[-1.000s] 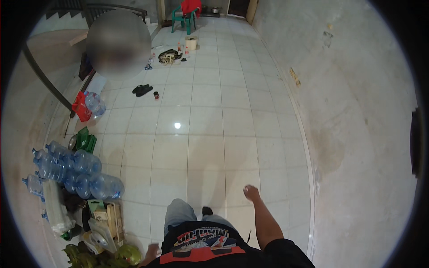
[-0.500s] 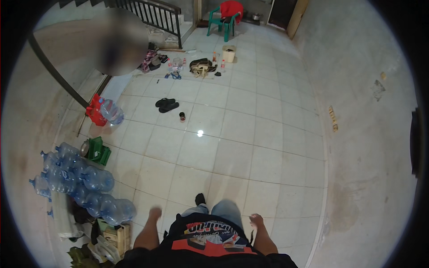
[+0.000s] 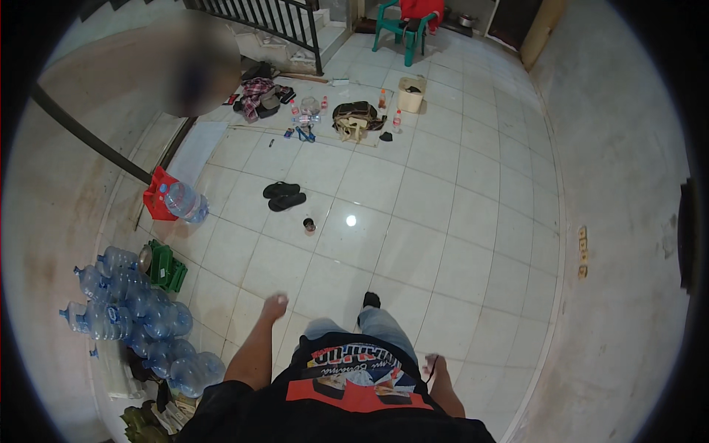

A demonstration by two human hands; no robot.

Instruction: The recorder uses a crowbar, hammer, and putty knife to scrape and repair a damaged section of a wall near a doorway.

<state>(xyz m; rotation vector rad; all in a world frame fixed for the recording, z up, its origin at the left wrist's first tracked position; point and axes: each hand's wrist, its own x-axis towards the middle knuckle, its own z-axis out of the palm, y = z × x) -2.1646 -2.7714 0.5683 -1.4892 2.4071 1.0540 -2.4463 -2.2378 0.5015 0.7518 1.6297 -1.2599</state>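
My left hand is held out over the floor tiles, fingers curled in, with nothing visible in it. Low beside my right thigh, my right hand is closed around a thin dark strip, too small to name. My legs in jeans are in stride, one dark-socked foot forward. Ahead on the floor lie a pair of black flip-flops and a small dark-lidded jar, both apart from my hands.
Large blue water bottles are stacked at left, beside a green scale. Farther on are a red bag, a backpack, clothes, a cream bin and a green chair. A blurred person is by the stairs.
I have stepped forward, and the floor items appear nearer. My left hand has swung forward and up; my right hand stays low at my side.
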